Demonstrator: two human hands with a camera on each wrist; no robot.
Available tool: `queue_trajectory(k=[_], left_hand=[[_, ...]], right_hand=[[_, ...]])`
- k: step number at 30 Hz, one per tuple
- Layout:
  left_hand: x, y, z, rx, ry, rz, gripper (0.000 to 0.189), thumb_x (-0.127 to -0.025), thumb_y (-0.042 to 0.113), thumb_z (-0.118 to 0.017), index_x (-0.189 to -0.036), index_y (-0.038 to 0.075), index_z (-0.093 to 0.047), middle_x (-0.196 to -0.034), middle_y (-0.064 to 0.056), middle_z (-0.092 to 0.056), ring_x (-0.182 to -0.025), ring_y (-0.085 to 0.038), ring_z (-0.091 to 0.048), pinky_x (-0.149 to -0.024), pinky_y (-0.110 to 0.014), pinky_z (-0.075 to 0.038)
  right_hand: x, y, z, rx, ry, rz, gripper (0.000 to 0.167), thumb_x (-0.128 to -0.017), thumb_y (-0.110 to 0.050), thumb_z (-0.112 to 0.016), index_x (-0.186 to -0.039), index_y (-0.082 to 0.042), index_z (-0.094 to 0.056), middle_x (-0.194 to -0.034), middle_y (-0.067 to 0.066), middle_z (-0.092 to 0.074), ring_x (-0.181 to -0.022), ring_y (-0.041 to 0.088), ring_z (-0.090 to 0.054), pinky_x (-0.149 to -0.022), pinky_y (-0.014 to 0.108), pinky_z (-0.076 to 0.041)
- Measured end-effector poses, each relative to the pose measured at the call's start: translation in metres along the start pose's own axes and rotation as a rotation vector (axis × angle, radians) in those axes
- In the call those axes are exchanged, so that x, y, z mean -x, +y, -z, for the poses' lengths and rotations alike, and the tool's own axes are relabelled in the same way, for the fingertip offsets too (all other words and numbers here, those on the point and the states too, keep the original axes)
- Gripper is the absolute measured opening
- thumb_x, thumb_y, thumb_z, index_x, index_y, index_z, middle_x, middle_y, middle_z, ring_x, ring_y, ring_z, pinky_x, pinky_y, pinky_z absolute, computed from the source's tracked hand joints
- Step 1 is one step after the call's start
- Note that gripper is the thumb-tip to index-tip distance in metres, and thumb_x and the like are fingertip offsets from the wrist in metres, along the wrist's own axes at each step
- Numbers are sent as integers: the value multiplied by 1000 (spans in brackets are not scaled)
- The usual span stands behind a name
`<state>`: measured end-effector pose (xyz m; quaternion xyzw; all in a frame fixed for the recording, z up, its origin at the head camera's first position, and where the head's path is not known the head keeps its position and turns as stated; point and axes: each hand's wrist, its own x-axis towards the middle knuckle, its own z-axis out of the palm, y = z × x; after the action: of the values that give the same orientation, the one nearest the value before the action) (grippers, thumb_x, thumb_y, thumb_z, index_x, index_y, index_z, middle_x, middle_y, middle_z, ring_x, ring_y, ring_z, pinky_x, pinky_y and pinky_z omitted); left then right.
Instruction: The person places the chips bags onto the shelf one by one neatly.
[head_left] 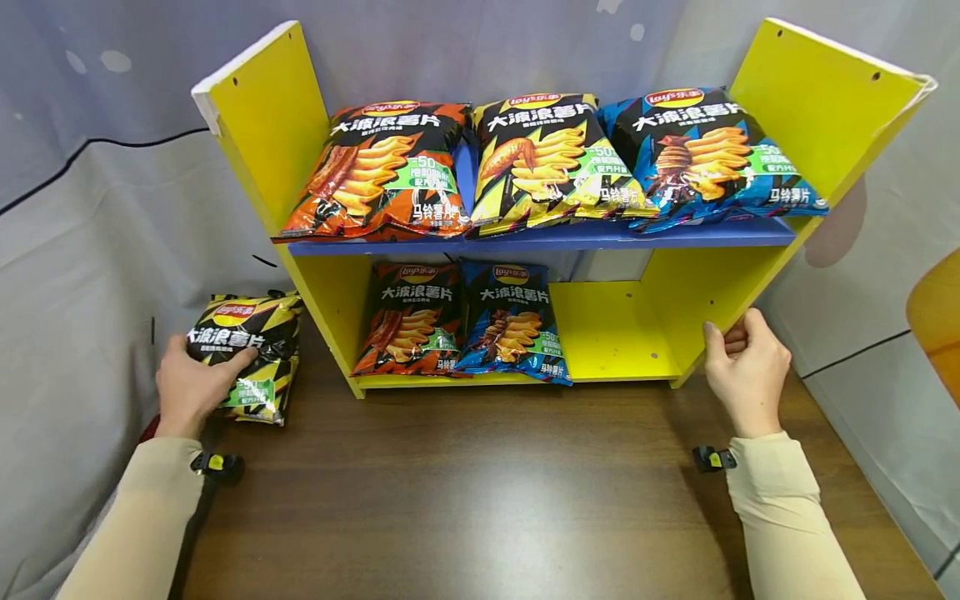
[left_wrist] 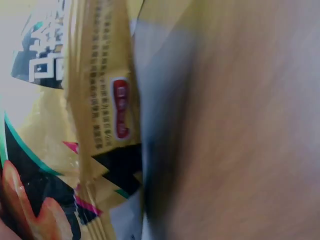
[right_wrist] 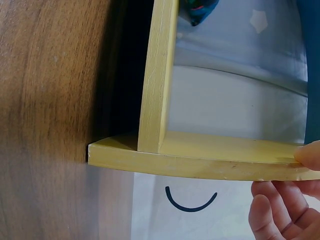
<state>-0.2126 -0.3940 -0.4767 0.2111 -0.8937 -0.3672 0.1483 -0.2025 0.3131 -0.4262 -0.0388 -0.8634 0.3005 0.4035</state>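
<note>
At the left, beside the shelf, my left hand (head_left: 191, 383) grips a yellow-and-black bag of potato chips (head_left: 268, 367), thumb across its front and fingers at its far side. The left wrist view shows the bag's seam (left_wrist: 107, 85) close up, with blurred skin covering the right half. My right hand (head_left: 748, 371) pinches the front edge of the yellow shelf's right side panel (head_left: 817, 108) near its lower part. In the right wrist view, the thumb lies on the inner face of that panel (right_wrist: 210, 167) and curled fingers (right_wrist: 282, 202) lie outside it.
Orange (head_left: 382, 171), yellow (head_left: 551, 162) and blue (head_left: 712, 158) chip bags fill the upper blue board (head_left: 540, 239). Below, an orange bag (head_left: 416, 317) and a blue bag (head_left: 513, 321) stand side by side at the left. The shelf stands on a wooden table (head_left: 480, 492), before a grey curtain (head_left: 112, 208).
</note>
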Motion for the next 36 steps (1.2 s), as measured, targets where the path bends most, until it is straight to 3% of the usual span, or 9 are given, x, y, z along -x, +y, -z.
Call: queue_trajectory(k=[3, 6, 11, 17, 21, 25, 29, 36], left_hand=[[16, 4, -5, 95, 62, 41, 85, -84, 48, -79, -146, 3, -43, -132, -18, -54, -117, -30, -51, -86, -36, -41], [32, 9, -8, 210, 112, 108, 78, -82, 43, -82, -144, 11, -46, -123, 2, -53, -110, -15, -50, -83, -25, -39], [57, 14, -9, 393, 196, 146, 65, -80, 31, -86, -134, 21, -52, -112, 19, -49, -100, -3, -49, -85, -17, -40], [96, 21, -12, 528, 335, 63, 58, -78, 16, -87, -125, 23, -54, -111, 19, -53, -101, -1, -52, -85, -15, -41], [119, 26, -15, 614, 424, -37, 59, -75, 6, -87, -123, 21, -56, -113, 16, -58, -104, -3, -56, -86, -15, -43], [141, 35, -20, 683, 460, -160, 64, -70, -5, -85, -124, 16, -59, -115, 11, -63, -105, -8, -60, -87, -16, -46], [166, 48, -28, 676, 425, -267, 65, -64, -11, -85, -118, 15, -60, -111, 10, -64, -99, -8, -62, -85, -15, -48], [201, 73, -48, 592, 193, -446, 69, -54, -8, -91, -114, -11, -55, -105, 8, -64, -94, -6, -60, -84, -13, -47]], right_hand=[[0, -1, 1, 2, -3, -4, 23, -95, -20, -70, -98, 2, -64, -77, 17, -68, -63, -24, -40, -64, 3, -34], [0, -1, 1, 0, -5, -8, 23, -95, -20, -70, -97, 2, -64, -77, 18, -68, -63, -23, -41, -63, 3, -34], [1, -2, 1, -2, 0, -5, 23, -95, -20, -70, -97, 2, -63, -77, 18, -68, -63, -23, -41, -64, 3, -34], [0, -2, 0, -3, -2, -1, 23, -95, -20, -70, -98, 2, -63, -78, 18, -68, -64, -23, -41, -64, 2, -34], [0, -2, 0, -2, 0, -1, 23, -95, -20, -71, -97, 2, -63, -78, 18, -68, -64, -22, -41, -64, 3, -34], [0, -1, 0, -1, -1, 0, 23, -95, -20, -70, -97, 2, -64, -78, 18, -68, -64, -21, -42, -63, 3, -34], [0, -1, 0, -6, 1, 4, 23, -94, -20, -70, -97, 2, -64, -78, 18, -68, -64, -21, -42, -64, 3, -34], [0, -1, 0, -9, 0, 2, 23, -94, -20, -70, -97, 2, -63, -77, 17, -68, -64, -23, -42, -64, 3, -34]])
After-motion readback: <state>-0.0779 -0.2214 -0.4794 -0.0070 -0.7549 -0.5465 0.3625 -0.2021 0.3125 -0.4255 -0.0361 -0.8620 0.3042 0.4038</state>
